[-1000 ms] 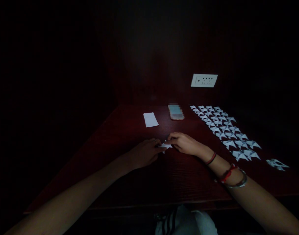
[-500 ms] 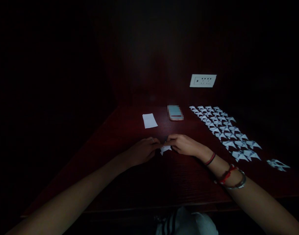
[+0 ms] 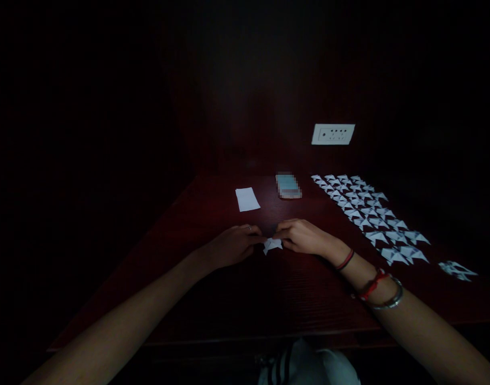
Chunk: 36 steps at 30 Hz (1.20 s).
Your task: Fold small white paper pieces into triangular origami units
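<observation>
A small white folded paper figure (image 3: 273, 245) lies on the dark red table between my hands. My left hand (image 3: 242, 243), with a ring on one finger, has its fingers closed on the figure's left edge. From the other side my right hand (image 3: 299, 236) reaches in, its fingers bent and pinched at the figure's upper right part. Bracelets circle my right wrist. The fingertips cover part of the figure's far edge, so its full shape is hidden. Behind my left hand lies a white stack of paper sheets (image 3: 247, 199).
Several rows of white folded paper figures (image 3: 369, 212) cover the table's right side, with a separate patterned folded piece (image 3: 457, 270) nearer the front. A blurred phone-like object (image 3: 289, 186) lies at the back. On the wall is a power socket (image 3: 333, 134).
My fingers have shifted slightly apart at the paper figure's far edge, and more of it shows. The whole view has moved a little; the other things stay where they were.
</observation>
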Tool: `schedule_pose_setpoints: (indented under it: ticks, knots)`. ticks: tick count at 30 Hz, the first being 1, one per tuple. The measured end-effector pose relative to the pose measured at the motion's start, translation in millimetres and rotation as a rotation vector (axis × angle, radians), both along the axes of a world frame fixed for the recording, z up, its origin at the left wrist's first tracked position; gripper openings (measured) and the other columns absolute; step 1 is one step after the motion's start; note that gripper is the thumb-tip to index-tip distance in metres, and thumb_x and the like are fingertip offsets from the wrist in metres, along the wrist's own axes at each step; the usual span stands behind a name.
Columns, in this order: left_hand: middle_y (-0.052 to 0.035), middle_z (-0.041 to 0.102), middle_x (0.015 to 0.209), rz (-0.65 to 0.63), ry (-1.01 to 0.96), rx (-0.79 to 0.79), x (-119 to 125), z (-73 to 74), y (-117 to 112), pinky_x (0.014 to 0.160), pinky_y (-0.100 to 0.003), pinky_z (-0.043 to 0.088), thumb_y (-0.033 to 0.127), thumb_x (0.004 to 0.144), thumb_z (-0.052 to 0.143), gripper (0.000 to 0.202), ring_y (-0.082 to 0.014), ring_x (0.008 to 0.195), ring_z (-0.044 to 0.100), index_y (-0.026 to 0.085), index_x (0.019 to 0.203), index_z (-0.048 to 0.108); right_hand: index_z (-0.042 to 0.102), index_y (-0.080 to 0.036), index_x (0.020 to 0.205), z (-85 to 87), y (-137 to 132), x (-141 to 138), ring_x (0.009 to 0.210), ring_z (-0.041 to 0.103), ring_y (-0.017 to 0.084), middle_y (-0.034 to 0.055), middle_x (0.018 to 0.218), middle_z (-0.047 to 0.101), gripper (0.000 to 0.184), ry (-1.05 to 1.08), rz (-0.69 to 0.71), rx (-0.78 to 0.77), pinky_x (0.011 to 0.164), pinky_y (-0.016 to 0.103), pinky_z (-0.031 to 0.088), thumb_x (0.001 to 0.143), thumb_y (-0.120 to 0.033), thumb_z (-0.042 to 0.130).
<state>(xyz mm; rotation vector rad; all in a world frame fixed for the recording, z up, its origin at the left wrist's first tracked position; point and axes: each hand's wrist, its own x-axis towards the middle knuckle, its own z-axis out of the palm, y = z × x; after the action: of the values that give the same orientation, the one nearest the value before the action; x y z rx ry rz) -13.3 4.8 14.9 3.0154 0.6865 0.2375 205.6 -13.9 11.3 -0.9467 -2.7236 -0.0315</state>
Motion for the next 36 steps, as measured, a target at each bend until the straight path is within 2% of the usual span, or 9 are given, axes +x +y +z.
schedule_pose_setpoints:
  ticks: [10, 14, 19, 24, 27, 31, 36]
  knots:
    - [-0.0025, 0.039, 0.114, 0.053, -0.029, -0.008, -1.8, -3.6, -4.6, 0.086, -0.032, 0.031, 0.013, 0.076, 0.039, 0.040, -0.0184, 0.105, 0.034, 0.026, 0.114, 0.043, 0.061, -0.017, 0.088, 4.4, -2.3, 0.2, 0.078, 0.053, 0.014, 0.0049, 0.083, 0.059, 0.020, -0.015, -0.020, 0.006, 0.075, 0.028, 0.036, 0.073, -0.015, 0.047]
    - [-0.0028, 0.040, 0.112, 0.058, -0.029, -0.007, -2.9, -2.0, -7.1, 0.086, -0.032, 0.031, 0.013, 0.076, 0.040, 0.039, -0.0184, 0.106, 0.034, 0.025, 0.113, 0.044, 0.061, -0.017, 0.087, 1.9, -3.1, -0.3, 0.080, 0.052, 0.014, 0.0047, 0.084, 0.058, 0.020, 0.044, -0.052, -0.024, 0.076, 0.028, 0.037, 0.073, -0.014, 0.047]
    - [-0.0035, 0.046, 0.102, 0.065, -0.057, 0.062, 0.4, -2.9, -11.7, 0.082, -0.030, 0.033, 0.019, 0.081, 0.038, 0.027, -0.0167, 0.098, 0.040, 0.021, 0.106, 0.049, 0.056, -0.016, 0.099, 0.0, -2.3, 3.2, 0.079, 0.052, 0.013, 0.0054, 0.089, 0.056, 0.026, 0.206, -0.148, -0.086, 0.070, 0.024, 0.040, 0.077, -0.020, 0.045]
    - [-0.0045, 0.049, 0.089, 0.091, -0.018, 0.144, 8.0, -5.6, -17.0, 0.075, -0.031, 0.036, 0.026, 0.084, 0.037, 0.022, -0.0160, 0.083, 0.046, 0.017, 0.092, 0.055, 0.059, -0.015, 0.089, -4.3, -1.8, 0.3, 0.073, 0.051, 0.013, 0.0048, 0.080, 0.054, 0.024, 0.250, -0.213, -0.145, 0.066, 0.024, 0.039, 0.073, -0.032, 0.052]
    - [-0.0045, 0.049, 0.086, 0.120, 0.001, 0.191, 11.8, -8.7, -18.3, 0.071, -0.032, 0.037, 0.028, 0.083, 0.039, 0.021, -0.0165, 0.079, 0.047, 0.017, 0.091, 0.054, 0.058, -0.015, 0.082, -8.7, -1.2, -5.4, 0.069, 0.049, 0.011, 0.0036, 0.076, 0.053, 0.018, 0.276, -0.242, -0.190, 0.062, 0.022, 0.038, 0.071, -0.029, 0.054]
    - [-0.0053, 0.049, 0.091, 0.137, -0.031, 0.196, 13.8, -9.6, -19.3, 0.072, -0.032, 0.038, 0.028, 0.082, 0.041, 0.022, -0.0174, 0.082, 0.047, 0.017, 0.098, 0.051, 0.056, -0.014, 0.074, -12.0, 0.0, -9.7, 0.065, 0.048, 0.010, 0.0022, 0.071, 0.052, 0.010, 0.290, -0.261, -0.220, 0.059, 0.021, 0.037, 0.072, -0.024, 0.055]
    - [-0.0032, 0.049, 0.102, -0.001, -0.063, 0.096, 11.5, -7.4, -20.8, 0.078, -0.030, 0.038, 0.027, 0.083, 0.040, 0.024, -0.0154, 0.091, 0.048, 0.020, 0.104, 0.048, 0.055, -0.013, 0.070, -13.0, 1.4, -8.9, 0.064, 0.048, 0.010, 0.0028, 0.071, 0.054, 0.004, 0.310, -0.293, -0.248, 0.061, 0.021, 0.037, 0.072, -0.015, 0.052]
